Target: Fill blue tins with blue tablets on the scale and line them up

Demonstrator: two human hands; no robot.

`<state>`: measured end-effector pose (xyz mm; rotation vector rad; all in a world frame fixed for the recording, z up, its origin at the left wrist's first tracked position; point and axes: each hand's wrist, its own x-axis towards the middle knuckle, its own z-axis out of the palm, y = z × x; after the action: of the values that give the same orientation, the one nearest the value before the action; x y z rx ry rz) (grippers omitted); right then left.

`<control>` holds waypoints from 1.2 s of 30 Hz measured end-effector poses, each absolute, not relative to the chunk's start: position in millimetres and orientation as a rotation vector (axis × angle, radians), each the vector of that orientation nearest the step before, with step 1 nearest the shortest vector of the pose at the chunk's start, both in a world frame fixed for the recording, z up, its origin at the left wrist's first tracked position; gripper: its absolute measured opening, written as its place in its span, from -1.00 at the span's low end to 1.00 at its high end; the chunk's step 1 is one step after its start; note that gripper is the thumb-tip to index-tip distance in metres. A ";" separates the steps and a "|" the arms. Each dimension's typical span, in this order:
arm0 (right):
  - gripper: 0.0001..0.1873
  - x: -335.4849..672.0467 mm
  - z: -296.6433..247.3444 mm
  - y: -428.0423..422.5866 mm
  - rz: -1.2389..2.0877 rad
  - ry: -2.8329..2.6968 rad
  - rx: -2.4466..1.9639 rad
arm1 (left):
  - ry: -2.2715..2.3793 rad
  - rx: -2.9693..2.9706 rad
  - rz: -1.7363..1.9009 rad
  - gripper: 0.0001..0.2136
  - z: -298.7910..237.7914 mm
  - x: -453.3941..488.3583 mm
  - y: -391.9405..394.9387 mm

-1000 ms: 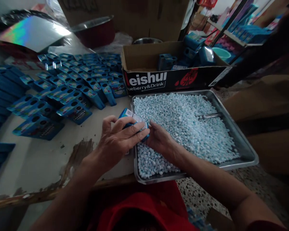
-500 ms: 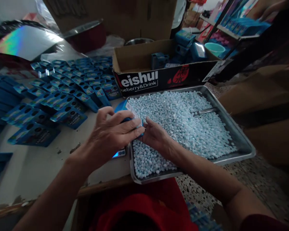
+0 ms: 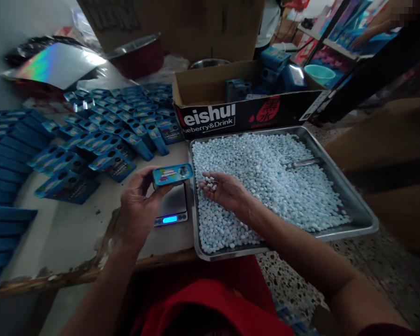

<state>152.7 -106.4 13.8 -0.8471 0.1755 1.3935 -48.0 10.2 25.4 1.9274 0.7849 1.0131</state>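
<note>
My left hand (image 3: 140, 203) grips a small blue candy box (image 3: 172, 174), its printed top with a dark round spot turned up, just above a digital scale (image 3: 175, 203) with a lit blue display. My right hand (image 3: 229, 191) is cupped palm up over the tray's left part, with several pale candies (image 3: 211, 183) lying in its fingers. Beneath it, the metal tray (image 3: 357, 219) holds a broad heap of small white and light-blue candies (image 3: 259, 168). A metal scoop handle (image 3: 303, 163) sticks out of the heap on the right.
Rows of blue boxes (image 3: 115, 163) stand on the table's left side, with stacked blue boxes (image 3: 10, 158) at the far left. Behind the tray, an open carton (image 3: 210, 116) holds several blue boxes. Another person's hand (image 3: 362, 41) shows at the upper right near shelves.
The blue box has moved left and down from the tray's edge to above the scale, turned top up. My hands have drawn apart, and candies now show in my right hand.
</note>
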 end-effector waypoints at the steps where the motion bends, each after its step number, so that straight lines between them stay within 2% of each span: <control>1: -0.89 153.2 12.4 -106.9 1.401 0.150 -0.853 | 0.839 1.810 0.991 -0.54 16.5 -57.6 12.2; 6: -0.85 157.1 3.5 -105.9 1.384 -0.013 -0.905 | 0.894 1.580 0.841 -0.50 -10.8 -93.3 16.9; 12: -0.83 154.1 6.0 -105.7 1.365 -0.188 -0.998 | 0.901 1.569 0.857 -0.48 -22.5 -101.0 20.1; 14: -0.78 151.2 8.0 -106.8 1.362 -0.229 -1.022 | 0.859 1.547 0.832 -0.42 -24.1 -103.0 22.5; 17: -0.69 148.4 8.4 -108.5 1.355 -0.290 -1.050 | 0.791 1.513 0.824 -0.24 -23.4 -111.5 28.3; 19: -0.69 148.6 7.7 -109.9 1.334 -0.325 -1.071 | 0.786 1.493 0.881 -0.17 -19.7 -121.8 33.3; 21: -0.72 150.4 7.8 -111.3 1.313 -0.343 -1.098 | 0.836 1.488 0.969 -0.22 -13.5 -134.7 38.1; 28: -0.74 155.1 14.4 -113.9 1.291 -0.306 -1.174 | 1.130 1.521 1.215 -0.61 12.8 -171.1 49.7; 36: -0.67 153.9 9.8 -113.6 1.307 -0.326 -1.177 | 1.047 1.580 1.349 -0.69 26.0 -159.9 45.9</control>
<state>153.9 -113.6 9.8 -1.1773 -0.3258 1.3072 -159.9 45.9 26.0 1.5796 1.0474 1.3487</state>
